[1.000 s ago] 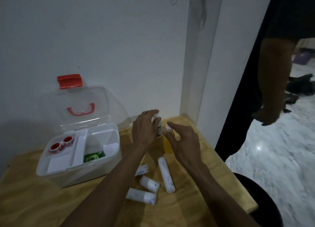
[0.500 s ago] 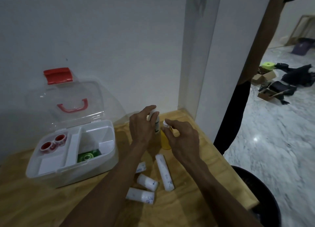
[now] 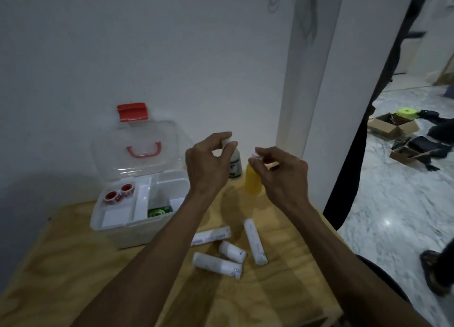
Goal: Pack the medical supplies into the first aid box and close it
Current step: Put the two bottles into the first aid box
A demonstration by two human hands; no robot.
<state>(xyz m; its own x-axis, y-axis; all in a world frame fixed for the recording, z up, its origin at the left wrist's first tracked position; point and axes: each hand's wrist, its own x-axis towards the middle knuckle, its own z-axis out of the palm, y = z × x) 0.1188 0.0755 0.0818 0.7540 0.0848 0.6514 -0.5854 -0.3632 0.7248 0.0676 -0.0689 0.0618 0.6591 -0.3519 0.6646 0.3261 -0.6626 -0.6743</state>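
The white first aid box (image 3: 118, 233) stands open on the wooden table (image 3: 61, 265), its clear lid (image 3: 137, 149) with a red handle and red latch tilted back against the wall. Red tape rolls (image 3: 118, 194) lie in its tray and a green roll (image 3: 158, 212) in the bottom. My left hand (image 3: 208, 164) pinches the cap of a white bottle (image 3: 234, 165). My right hand (image 3: 280, 172) pinches the cap of a yellow bottle (image 3: 253, 180). Both bottles stand upright at the table's back. Several white bandage rolls (image 3: 229, 251) lie loose on the table between my forearms.
A white wall and a pillar (image 3: 307, 105) rise right behind the table. Another person in dark clothes (image 3: 363, 154) stands at the right beside the table edge. Cardboard boxes (image 3: 393, 127) and dark items lie on the marble floor. A dark round object (image 3: 383, 285) sits below the table's right edge.
Both hands have stayed at the two bottles' caps, with the fingers closing on them. The view has shifted, and the person at the right has moved further back.
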